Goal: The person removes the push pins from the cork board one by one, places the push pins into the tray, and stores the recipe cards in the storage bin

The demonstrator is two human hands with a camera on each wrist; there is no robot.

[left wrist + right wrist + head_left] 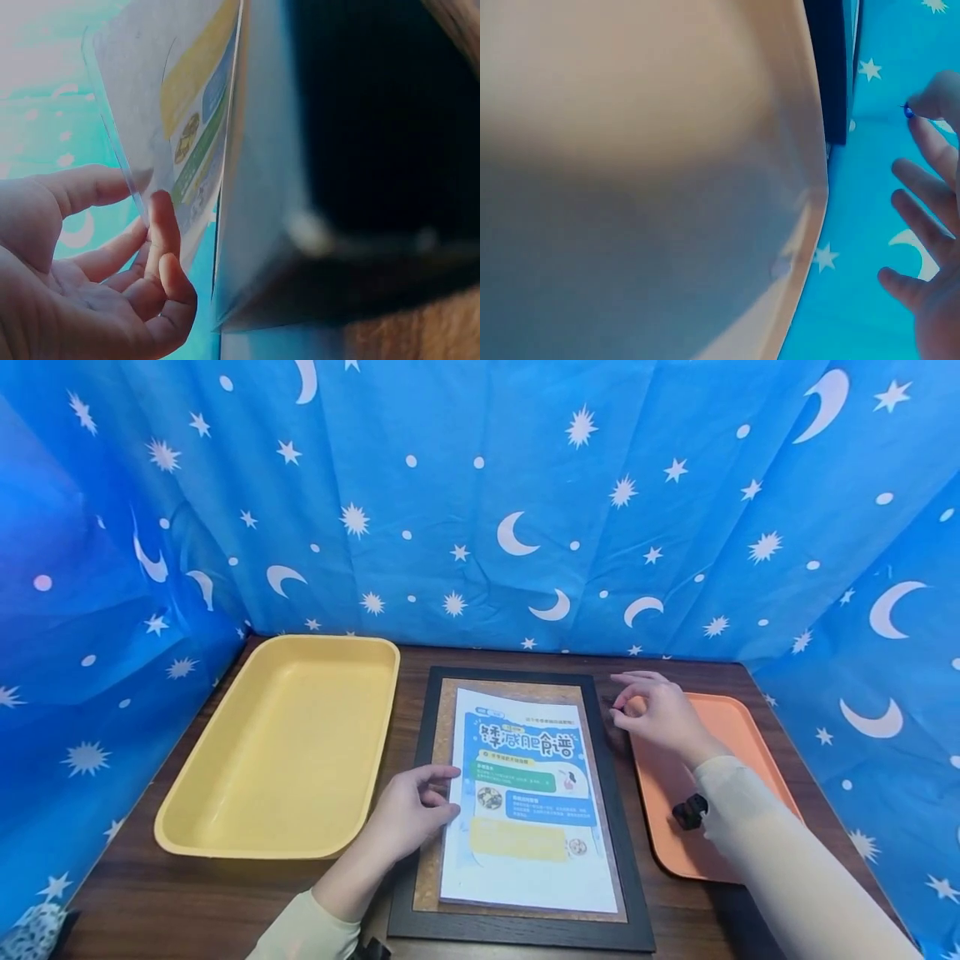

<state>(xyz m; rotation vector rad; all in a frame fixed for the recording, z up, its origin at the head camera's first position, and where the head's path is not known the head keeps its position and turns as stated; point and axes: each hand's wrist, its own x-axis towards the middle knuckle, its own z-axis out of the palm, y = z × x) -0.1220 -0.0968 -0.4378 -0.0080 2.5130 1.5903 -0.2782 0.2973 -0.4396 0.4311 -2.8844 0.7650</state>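
Observation:
A printed poster sheet [525, 877] with a blue heading and colored text blocks lies on a cork board [429, 860] with a black frame [517, 931]. My left hand [408, 810] touches the sheet's left edge, thumb and index fingertip set apart along it. In the left wrist view a clear margin runs along that edge, and the other fingers are bent beside it. My right hand [660, 714] is raised over the upper left corner of an orange tray [727, 727]. Between thumb and index finger it pinches a small blue push pin [908, 111]; the other fingers are spread.
A deep yellow tray [277, 752] stands on the left of the dark wooden table [225, 902]. Blue cloth [450, 485] with white stars and moons hangs behind and at both sides. Patterned fabric [33, 931] shows at the lower left corner.

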